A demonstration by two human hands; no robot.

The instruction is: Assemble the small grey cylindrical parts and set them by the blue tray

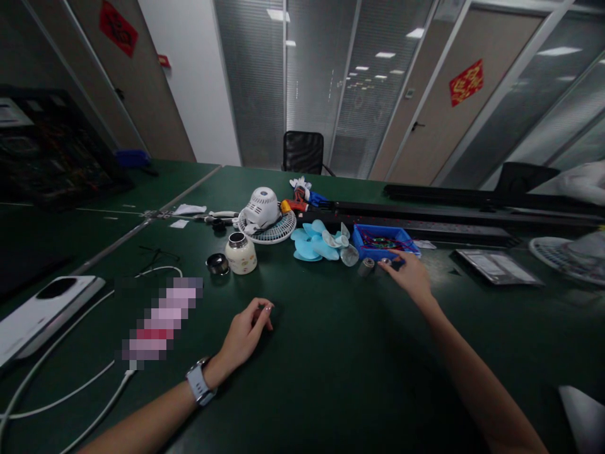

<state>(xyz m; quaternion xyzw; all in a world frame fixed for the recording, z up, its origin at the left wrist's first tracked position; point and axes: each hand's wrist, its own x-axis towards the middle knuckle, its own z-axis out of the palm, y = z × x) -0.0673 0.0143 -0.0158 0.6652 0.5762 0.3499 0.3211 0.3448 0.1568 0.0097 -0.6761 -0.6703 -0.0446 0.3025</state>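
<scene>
My right hand (410, 275) reaches far across the green table (331, 366) to the near edge of a blue tray (384, 240). Its fingertips pinch a small grey cylindrical part (385, 261); a second grey cylinder (365, 267) lies just left of it. My left hand (246, 333), with a watch on the wrist, rests on the table with fingers loosely curled and nothing visible in them. Light blue fan blades (312, 243) lie left of the tray. A white fan motor housing (261, 208) sits on a white fan grille (273, 232).
A cream jar (241, 253) and a dark round cap (218, 263) stand ahead of my left hand. A white device (40, 312) with cables lies at the left. Long black rails (449, 221) run behind the tray. Another grille (567, 258) sits at the right.
</scene>
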